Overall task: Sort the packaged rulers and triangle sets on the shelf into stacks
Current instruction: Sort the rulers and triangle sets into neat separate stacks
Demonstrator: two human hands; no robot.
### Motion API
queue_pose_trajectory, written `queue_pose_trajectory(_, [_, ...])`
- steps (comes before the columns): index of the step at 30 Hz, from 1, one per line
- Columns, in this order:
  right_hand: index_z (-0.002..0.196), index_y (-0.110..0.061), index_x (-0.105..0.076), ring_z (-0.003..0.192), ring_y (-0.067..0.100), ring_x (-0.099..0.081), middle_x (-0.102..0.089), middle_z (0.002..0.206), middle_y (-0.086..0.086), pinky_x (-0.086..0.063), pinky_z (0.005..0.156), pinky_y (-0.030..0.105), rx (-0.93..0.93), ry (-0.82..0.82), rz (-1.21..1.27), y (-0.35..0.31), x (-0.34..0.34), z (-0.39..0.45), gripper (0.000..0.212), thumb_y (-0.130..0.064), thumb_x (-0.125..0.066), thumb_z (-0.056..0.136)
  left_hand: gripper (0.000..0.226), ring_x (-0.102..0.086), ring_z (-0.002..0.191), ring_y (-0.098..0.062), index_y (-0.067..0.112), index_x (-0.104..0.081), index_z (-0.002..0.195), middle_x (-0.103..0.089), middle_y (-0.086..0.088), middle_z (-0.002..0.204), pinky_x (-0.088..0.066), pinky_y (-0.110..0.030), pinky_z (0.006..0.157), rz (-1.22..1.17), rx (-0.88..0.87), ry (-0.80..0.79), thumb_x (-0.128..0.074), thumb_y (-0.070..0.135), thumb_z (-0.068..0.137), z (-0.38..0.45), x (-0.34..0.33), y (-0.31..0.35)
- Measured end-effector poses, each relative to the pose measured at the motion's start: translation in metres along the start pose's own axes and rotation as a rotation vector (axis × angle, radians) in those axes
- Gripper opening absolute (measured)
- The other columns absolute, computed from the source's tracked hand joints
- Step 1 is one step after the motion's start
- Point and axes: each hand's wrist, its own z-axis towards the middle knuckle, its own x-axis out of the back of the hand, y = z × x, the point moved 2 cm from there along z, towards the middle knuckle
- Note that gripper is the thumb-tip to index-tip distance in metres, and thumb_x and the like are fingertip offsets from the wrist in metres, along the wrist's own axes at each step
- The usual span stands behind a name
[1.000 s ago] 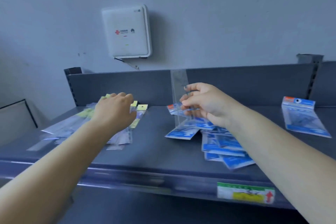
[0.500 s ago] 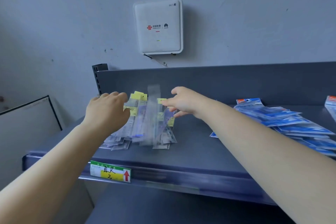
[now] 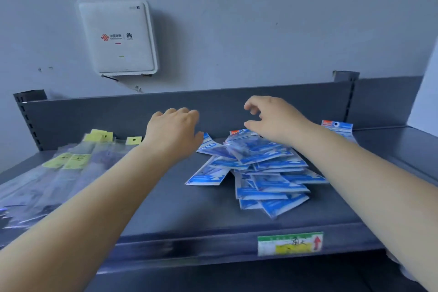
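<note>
Both hands were over the grey shelf (image 3: 180,204), neither holding anything. Left hand (image 3: 172,132) was mid-shelf, fingers loosely bent, hovering just left of the blue packs (image 3: 260,173). Right hand (image 3: 272,118) was above the far end of that loose blue heap, fingers spread and slightly curved; contact with the top pack could not be told. Ruler packs (image 3: 59,173) with yellow tags lay at shelf left, blurred. One more blue pack (image 3: 337,127) lay far right, apart.
</note>
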Motion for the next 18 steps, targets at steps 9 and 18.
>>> queue_pose_trajectory(9, [0.125, -0.019, -0.051, 0.103, 0.013, -0.050, -0.055, 0.123, -0.003, -0.038, 0.082, 0.025, -0.255, -0.051, -0.003, 0.144, 0.031, -0.043, 0.038, -0.027, -0.058, 0.089, 0.031, -0.050, 0.110, -0.023, 0.018, -0.052, 0.116, -0.056, 0.001, 0.115, -0.034, -0.032, 0.085, -0.130, -0.214, -0.020, -0.043, 0.039, 0.094, 0.040, -0.008, 0.152])
queue_pose_trajectory(18, [0.117, -0.017, -0.055, 0.099, 0.018, -0.055, -0.057, 0.114, 0.000, -0.043, 0.082, 0.029, -0.328, -0.113, 0.074, 0.228, 0.040, -0.051, 0.036, -0.026, -0.064, 0.084, 0.042, -0.050, 0.112, -0.022, 0.018, -0.051, 0.121, -0.056, 0.000, 0.121, -0.036, -0.032, 0.087, -0.105, -0.288, -0.174, -0.041, 0.048, 0.094, 0.057, -0.034, 0.250])
